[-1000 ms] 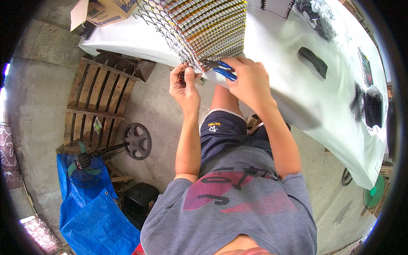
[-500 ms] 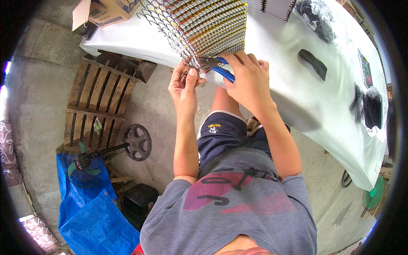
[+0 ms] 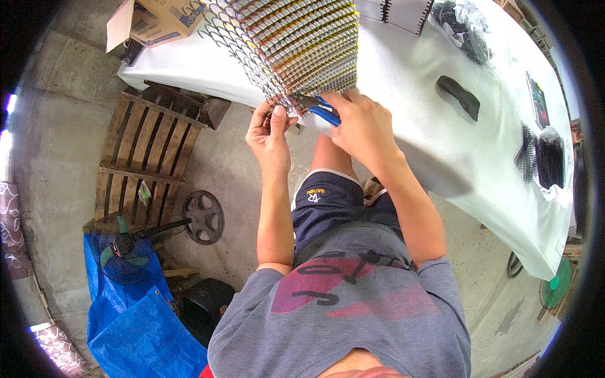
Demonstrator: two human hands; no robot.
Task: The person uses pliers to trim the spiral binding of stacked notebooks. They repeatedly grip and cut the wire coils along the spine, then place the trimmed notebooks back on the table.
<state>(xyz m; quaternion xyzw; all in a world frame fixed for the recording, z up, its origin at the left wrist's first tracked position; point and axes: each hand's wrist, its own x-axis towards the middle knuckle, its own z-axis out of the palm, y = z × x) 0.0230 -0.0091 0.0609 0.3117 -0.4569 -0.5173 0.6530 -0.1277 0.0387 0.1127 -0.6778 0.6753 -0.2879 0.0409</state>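
Observation:
A thick stack of spiral-bound notebooks (image 3: 302,47), with rows of dark coils along white and yellow edges, stands at the near edge of the white-covered table (image 3: 403,82). My left hand (image 3: 270,133) pinches at the stack's lower near corner, where loose coil ends hang; the fingertips partly hide what they hold. Blue-handled pliers (image 3: 326,114) are gripped in my right hand (image 3: 367,123). Their dark jaws meet the coil ends at that same corner, just right of my left fingertips. Whether a wire sits between the jaws is too small to tell.
On the table are an open cardboard box (image 3: 157,24), another spiral notebook (image 3: 403,14), bagged black coils (image 3: 465,34), a black curved object (image 3: 459,97) and more black coils (image 3: 549,160). A wooden pallet (image 3: 140,148), a fan (image 3: 123,252) and a blue tarp (image 3: 142,327) lie left.
The pliers and my right hand have shifted slightly left and down, and the handles look closer together. My left hand has moved a little left, still pinching at the corner.

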